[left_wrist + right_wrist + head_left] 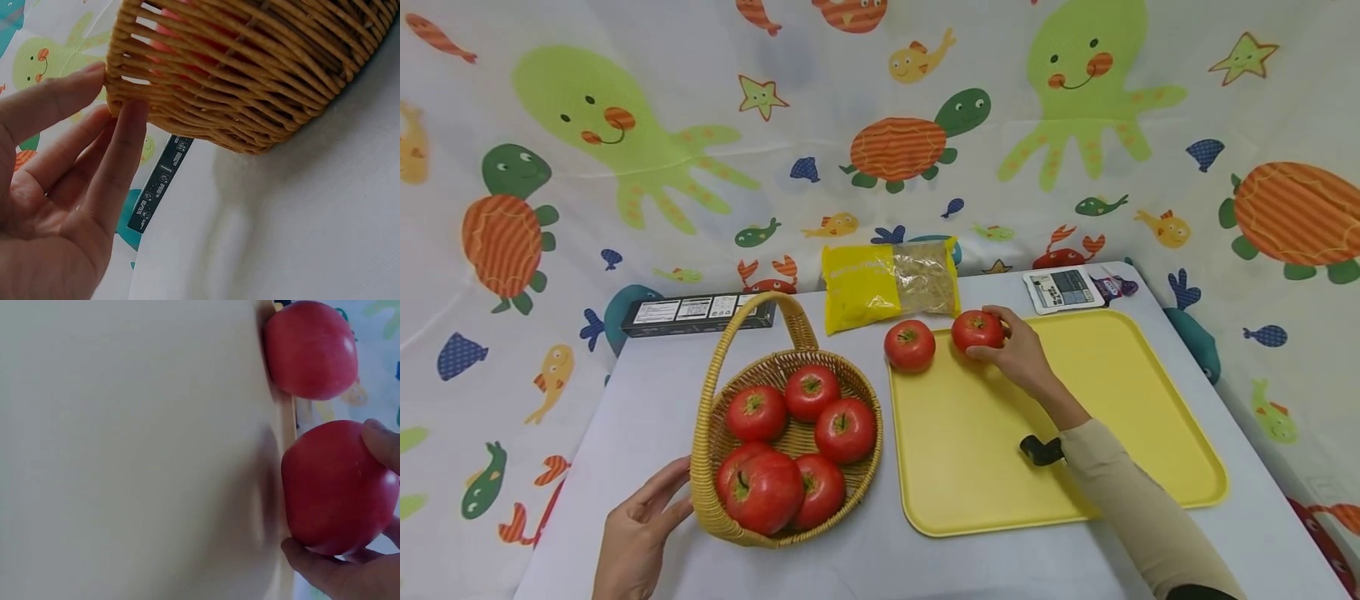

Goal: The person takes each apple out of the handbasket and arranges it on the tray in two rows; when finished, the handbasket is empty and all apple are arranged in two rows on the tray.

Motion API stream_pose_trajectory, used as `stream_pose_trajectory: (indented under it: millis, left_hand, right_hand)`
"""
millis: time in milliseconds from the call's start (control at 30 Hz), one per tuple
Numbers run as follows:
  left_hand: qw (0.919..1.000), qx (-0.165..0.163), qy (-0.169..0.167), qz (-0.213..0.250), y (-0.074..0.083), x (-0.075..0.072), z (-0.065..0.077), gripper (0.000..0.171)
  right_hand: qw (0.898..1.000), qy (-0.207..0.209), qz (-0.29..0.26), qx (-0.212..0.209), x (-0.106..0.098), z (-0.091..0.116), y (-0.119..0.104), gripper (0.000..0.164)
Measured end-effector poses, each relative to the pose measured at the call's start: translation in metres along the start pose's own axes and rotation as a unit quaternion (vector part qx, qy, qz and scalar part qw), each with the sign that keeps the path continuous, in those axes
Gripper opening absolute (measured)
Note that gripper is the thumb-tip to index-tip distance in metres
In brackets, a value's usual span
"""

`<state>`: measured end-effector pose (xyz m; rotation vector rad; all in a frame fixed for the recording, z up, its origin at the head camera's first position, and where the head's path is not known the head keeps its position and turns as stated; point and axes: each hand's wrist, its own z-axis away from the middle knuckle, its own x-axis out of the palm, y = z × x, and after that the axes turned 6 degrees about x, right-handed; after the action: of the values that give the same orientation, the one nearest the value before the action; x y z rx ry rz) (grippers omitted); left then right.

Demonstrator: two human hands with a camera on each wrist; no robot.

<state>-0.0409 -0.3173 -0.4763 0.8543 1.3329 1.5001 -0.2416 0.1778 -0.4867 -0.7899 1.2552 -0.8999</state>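
A red apple (976, 332) is pinched between the right hand's (1024, 354) thumb and fingers near the tray's (970, 467) far left corner; if unevenly gripped, it could be dropped against the second apple (910, 346). The basket's (250, 106) rim is pinched by the left hand (636, 529), fingertip placement being shown clearly only by the left wrist view.

Can't read the fine print on the black box (692, 311) or the white packet (1064, 289) — too small in the head view. Can't see all of the lower apple (734, 462) in the basket (793, 437), partly covered by the large apple (765, 493), nor the tray (947, 450) under the right sleeve (1138, 496). Can't follow the basket past the left wrist view's top edge — nor the right hand (362, 573) past the right wrist view's right edge.
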Motion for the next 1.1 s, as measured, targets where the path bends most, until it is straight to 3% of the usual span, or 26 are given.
stream_pose_trajectory:
  millis: [400, 700, 900, 1100]
  left_hand:
    - [1.0000, 0.003, -0.003, 0.004, 0.000, -0.001, 0.000, 0.060]
    - [1.0000, -0.003, 0.002, 0.000, 0.000, 0.000, 0.001, 0.062]
    - [1.0000, 0.002, -0.001, 0.008, 0.000, 0.000, 0.001, 0.058]
    - [0.9999, -0.002, 0.004, 0.016, -0.001, 0.000, 0.001, 0.055]
  right_hand:
    - [1.000, -0.006, -0.013, -0.014, 0.004, -0.005, 0.013, 0.073]
    - [1.000, -0.017, 0.011, -0.018, 0.004, -0.006, 0.014, 0.075]
    - [0.994, -0.006, 0.092, -0.050, 0.000, -0.002, 0.007, 0.090]
    - [0.973, 0.025, 0.184, -0.135, 0.012, 0.015, -0.038, 0.095]
